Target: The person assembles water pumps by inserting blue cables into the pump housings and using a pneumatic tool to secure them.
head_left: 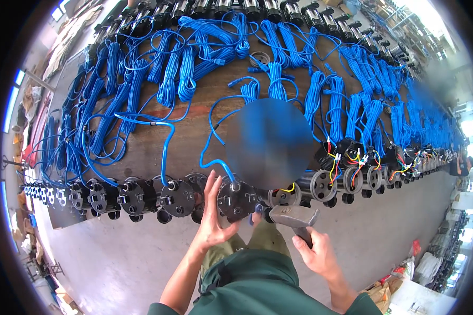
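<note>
My right hand [319, 256] grips the short handle of a hammer [294, 215], whose grey metal head is raised in front of the bench edge. My left hand [212, 223] has its fingers spread, with the thumb apart from them. It is against or close beside the left side of a round black end cap [237, 200] on a cylindrical unit; exact contact is hard to tell. A blue cable [215, 164] leads from the top of this cap onto the bench. Just right of it, another unit's open end [284, 196] shows a yellow wire.
Capped black units [136, 197] line the near bench edge to the left. Open ones with coloured wires [323, 186] run to the right. Bundled blue cables [169, 73] cover much of the brown bench [194, 131]. Further cylinders stand along the far edge. A blurred patch hides part of the middle.
</note>
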Demonstrator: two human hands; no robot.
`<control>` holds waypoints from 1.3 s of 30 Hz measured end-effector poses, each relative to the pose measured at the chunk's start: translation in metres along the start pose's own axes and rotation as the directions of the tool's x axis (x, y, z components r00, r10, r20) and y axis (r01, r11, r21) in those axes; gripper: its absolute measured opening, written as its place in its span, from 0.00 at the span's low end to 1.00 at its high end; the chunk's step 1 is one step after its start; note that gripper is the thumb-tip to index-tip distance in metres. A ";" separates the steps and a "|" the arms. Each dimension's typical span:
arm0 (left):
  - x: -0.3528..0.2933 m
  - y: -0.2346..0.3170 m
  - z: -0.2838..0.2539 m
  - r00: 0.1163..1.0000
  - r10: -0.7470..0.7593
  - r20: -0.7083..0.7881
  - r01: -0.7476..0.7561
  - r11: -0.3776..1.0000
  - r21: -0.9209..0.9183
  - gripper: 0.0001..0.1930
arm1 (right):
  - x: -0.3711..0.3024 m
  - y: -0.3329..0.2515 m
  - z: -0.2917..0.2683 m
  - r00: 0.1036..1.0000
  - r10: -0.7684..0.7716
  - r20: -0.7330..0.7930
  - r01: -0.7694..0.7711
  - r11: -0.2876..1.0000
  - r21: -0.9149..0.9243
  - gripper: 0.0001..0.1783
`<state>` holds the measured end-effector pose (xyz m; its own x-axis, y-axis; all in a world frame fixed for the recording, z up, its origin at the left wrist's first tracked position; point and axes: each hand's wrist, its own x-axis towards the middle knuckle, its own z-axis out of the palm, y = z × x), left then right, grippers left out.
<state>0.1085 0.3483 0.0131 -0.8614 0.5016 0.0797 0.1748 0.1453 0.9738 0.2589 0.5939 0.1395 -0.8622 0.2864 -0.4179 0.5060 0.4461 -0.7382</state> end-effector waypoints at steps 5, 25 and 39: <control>0.006 -0.015 0.014 0.994 -0.088 -0.061 0.082 0.992 -0.097 0.63 | 0.022 -0.017 0.002 1.000 -0.005 0.022 0.006 0.999 -0.034 0.18; 0.007 -0.014 0.024 0.975 -0.178 -0.130 0.152 0.970 -0.190 0.55 | 0.035 -0.077 -0.029 0.932 -0.358 0.052 0.361 0.931 -0.051 0.13; -0.059 -0.139 0.099 0.945 -0.252 -0.207 0.260 0.965 0.013 0.31 | -0.014 0.023 0.023 0.989 0.149 0.014 -0.146 0.942 0.302 0.21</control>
<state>0.1828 0.3832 -0.1478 -0.9572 0.2607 -0.1258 -0.0492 0.2817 0.9582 0.2823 0.5808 0.1166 -0.7775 0.3381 -0.5303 0.5950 0.1224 -0.7944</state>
